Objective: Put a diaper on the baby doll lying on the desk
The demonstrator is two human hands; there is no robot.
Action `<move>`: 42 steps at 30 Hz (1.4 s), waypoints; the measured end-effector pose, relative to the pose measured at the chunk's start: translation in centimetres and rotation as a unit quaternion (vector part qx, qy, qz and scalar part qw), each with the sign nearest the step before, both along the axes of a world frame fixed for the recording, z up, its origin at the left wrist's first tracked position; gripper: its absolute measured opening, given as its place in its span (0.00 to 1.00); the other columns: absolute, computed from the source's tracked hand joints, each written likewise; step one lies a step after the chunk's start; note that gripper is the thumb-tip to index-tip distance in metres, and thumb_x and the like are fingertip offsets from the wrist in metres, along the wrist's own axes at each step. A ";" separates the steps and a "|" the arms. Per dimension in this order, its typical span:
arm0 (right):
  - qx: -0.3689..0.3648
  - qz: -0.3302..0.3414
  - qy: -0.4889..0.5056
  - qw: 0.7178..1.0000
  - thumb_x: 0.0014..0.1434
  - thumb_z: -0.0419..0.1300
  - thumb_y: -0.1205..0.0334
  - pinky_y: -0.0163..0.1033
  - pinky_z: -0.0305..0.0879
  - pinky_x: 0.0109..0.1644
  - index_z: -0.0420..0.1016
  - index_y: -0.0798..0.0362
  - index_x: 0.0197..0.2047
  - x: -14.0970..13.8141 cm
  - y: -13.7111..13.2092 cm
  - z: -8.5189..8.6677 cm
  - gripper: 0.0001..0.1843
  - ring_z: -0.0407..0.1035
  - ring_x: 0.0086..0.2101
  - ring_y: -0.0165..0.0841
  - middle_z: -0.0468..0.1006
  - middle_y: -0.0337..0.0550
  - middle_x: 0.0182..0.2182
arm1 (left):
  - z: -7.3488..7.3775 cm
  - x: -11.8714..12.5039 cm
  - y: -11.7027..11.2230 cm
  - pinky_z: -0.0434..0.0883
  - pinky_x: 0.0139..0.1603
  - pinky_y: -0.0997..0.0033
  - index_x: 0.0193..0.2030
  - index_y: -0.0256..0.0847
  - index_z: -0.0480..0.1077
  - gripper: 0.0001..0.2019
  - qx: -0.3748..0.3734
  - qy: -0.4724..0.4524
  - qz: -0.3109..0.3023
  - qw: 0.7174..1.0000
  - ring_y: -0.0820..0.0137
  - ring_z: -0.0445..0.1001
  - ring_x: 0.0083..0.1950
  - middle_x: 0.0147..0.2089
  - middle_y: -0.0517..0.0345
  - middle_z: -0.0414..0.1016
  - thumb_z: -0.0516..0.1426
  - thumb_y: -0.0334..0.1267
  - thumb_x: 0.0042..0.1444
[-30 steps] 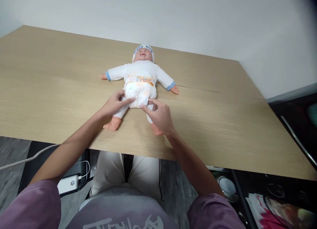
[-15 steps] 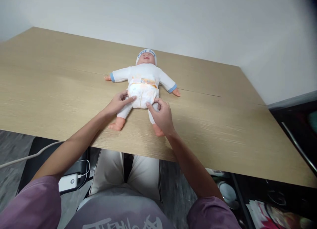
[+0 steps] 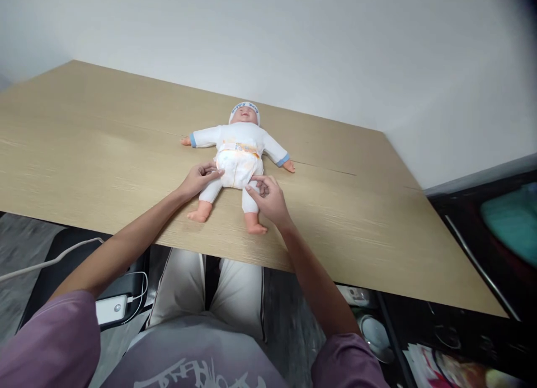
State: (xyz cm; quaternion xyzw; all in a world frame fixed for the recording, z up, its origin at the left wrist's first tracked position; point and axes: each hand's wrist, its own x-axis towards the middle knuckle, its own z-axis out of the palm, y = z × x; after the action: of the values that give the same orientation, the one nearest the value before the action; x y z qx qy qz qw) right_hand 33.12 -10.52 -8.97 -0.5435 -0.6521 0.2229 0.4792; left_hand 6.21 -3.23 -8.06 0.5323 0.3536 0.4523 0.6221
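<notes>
A baby doll (image 3: 242,132) in a white outfit with blue cuffs and a lettered cap lies on its back on the table, feet towards me. Round its hips is a white diaper (image 3: 237,167) with an orange patterned waistband. My left hand (image 3: 201,178) pinches the diaper's leg edge on the left, thumb in front, other fingers partly hidden behind. At the opposite leg edge, my right hand (image 3: 271,198) has curled fingers, with the index fingertip at the diaper's rim and the thumb over the doll's thigh.
The wooden table (image 3: 126,136) meets a pale wall behind. Below its front edge on the left, a white device (image 3: 111,310) with a cable rests on a black seat (image 3: 54,270). Dark shelving (image 3: 440,321) with papers and containers stands at the lower right.
My right thumb has drawn back from the diaper's front to the doll's thigh, uncovering the doll's foot. My left hand stays at its leg edge. The view has shifted slightly.
</notes>
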 end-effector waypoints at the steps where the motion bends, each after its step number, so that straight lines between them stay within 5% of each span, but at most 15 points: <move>1: -0.003 0.009 0.015 1.000 0.68 0.71 0.44 0.46 0.75 0.48 0.85 0.48 0.55 0.2 -0.1 -0.1 0.20 0.70 0.37 0.36 0.75 0.42 0.42 | -0.1 -0.1 -0.1 0.77 0.53 0.66 0.50 0.39 0.83 0.34 0.005 0.000 0.005 1.000 0.64 0.83 0.47 0.46 0.52 0.88 0.81 0.62 0.48; 6: 0.026 -0.036 0.019 0.999 0.74 0.64 0.41 0.46 0.76 0.48 0.79 0.48 0.52 2.0 1.5 -0.8 0.18 0.74 0.39 0.39 0.81 0.44 0.41 | -0.3 -0.8 0.3 0.75 0.50 0.63 0.48 0.39 0.83 0.28 0.150 0.139 0.107 0.973 0.63 0.78 0.44 0.45 0.51 0.86 0.71 0.66 0.63; 10: 0.124 -0.157 -0.155 0.968 0.74 0.60 0.48 0.61 0.71 0.67 0.76 0.49 0.54 5.3 5.4 -1.5 0.15 0.74 0.52 0.48 0.82 0.55 0.52 | -0.5 -2.0 3.7 0.72 0.62 0.51 0.44 0.42 0.79 0.24 0.334 0.305 0.200 0.869 0.60 0.75 0.41 0.38 0.52 0.81 0.58 0.62 0.75; 14: 0.121 -0.198 -0.256 0.939 0.74 0.60 0.47 0.65 0.64 0.75 0.73 0.53 0.67 7.9 10.0 -2.0 0.26 0.69 0.66 0.54 0.77 0.64 0.66 | -0.8 -2.9 8.6 0.63 0.75 0.40 0.58 0.42 0.77 0.27 0.404 0.406 0.208 0.793 0.44 0.75 0.64 0.62 0.36 0.82 0.55 0.65 0.76; 19: 0.091 -0.192 -0.272 0.939 0.75 0.60 0.36 0.63 0.64 0.75 0.69 0.54 0.75 8.4 13.5 -2.7 0.38 0.70 0.66 0.55 0.78 0.64 0.68 | -1.4 -2.3 13.3 0.54 0.82 0.35 0.71 0.41 0.72 0.42 0.370 0.413 0.208 0.806 0.35 0.64 0.78 0.77 0.30 0.71 0.60 0.75 0.67; 24: 0.058 -0.193 -0.234 0.951 0.77 0.57 0.30 0.64 0.65 0.72 0.76 0.56 0.68 8.2 13.8 -3.0 0.37 0.74 0.60 0.55 0.84 0.65 0.61 | -2.0 -1.6 15.7 0.47 0.83 0.35 0.66 0.38 0.76 0.41 0.320 0.396 0.183 0.841 0.31 0.63 0.76 0.68 0.28 0.77 0.64 0.73 0.63; 28: 0.011 -0.199 -0.182 0.963 0.78 0.57 0.34 0.60 0.71 0.67 0.80 0.53 0.58 6.1 13.5 -2.1 0.30 0.78 0.56 0.54 0.85 0.64 0.55 | -1.3 -0.3 15.2 0.49 0.82 0.36 0.55 0.40 0.77 0.34 0.283 0.388 0.210 0.852 0.31 0.64 0.74 0.58 0.33 0.81 0.70 0.69 0.58; 31: -0.034 -0.209 -0.140 0.967 0.78 0.57 0.38 0.56 0.74 0.62 0.80 0.52 0.56 4.2 12.8 -0.6 0.25 0.80 0.54 0.54 0.86 0.61 0.53 | 0.6 0.7 12.9 0.58 0.75 0.36 0.46 0.41 0.73 0.27 0.212 0.409 0.237 0.855 0.33 0.70 0.66 0.47 0.38 0.80 0.74 0.59 0.55; 34: -0.032 -0.187 -0.106 0.976 0.77 0.59 0.38 0.53 0.76 0.57 0.81 0.50 0.56 4.0 10.1 1.6 0.24 0.81 0.50 0.51 0.87 0.55 0.50 | 3.5 0.5 7.9 0.68 0.64 0.45 0.43 0.43 0.69 0.25 0.152 0.408 0.229 0.871 0.43 0.74 0.54 0.43 0.46 0.77 0.76 0.53 0.52; 38: -0.004 -0.088 -0.078 0.993 0.75 0.61 0.35 0.51 0.77 0.54 0.83 0.49 0.59 5.9 2.7 5.2 0.28 0.80 0.47 0.46 0.88 0.49 0.48 | 6.3 -1.3 -3.7 0.69 0.53 0.57 0.48 0.46 0.64 0.31 0.108 0.363 0.185 0.907 0.53 0.74 0.49 0.44 0.53 0.75 0.75 0.56 0.53; 42: 0.004 0.018 -0.099 0.995 0.72 0.65 0.32 0.54 0.78 0.57 0.85 0.47 0.60 7.1 -6.2 8.0 0.29 0.81 0.50 0.49 0.88 0.49 0.52 | 5.4 -3.3 -17.9 0.67 0.42 0.64 0.51 0.49 0.60 0.31 0.078 0.364 0.110 0.922 0.59 0.76 0.43 0.42 0.60 0.75 0.72 0.57 0.53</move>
State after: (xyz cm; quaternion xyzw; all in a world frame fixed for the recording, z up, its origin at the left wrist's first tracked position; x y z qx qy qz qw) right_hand 40.17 -16.77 -0.95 -0.5494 -0.7069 0.1740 0.4101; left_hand 2.96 -21.12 -2.62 0.6651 0.5754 0.3192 0.3532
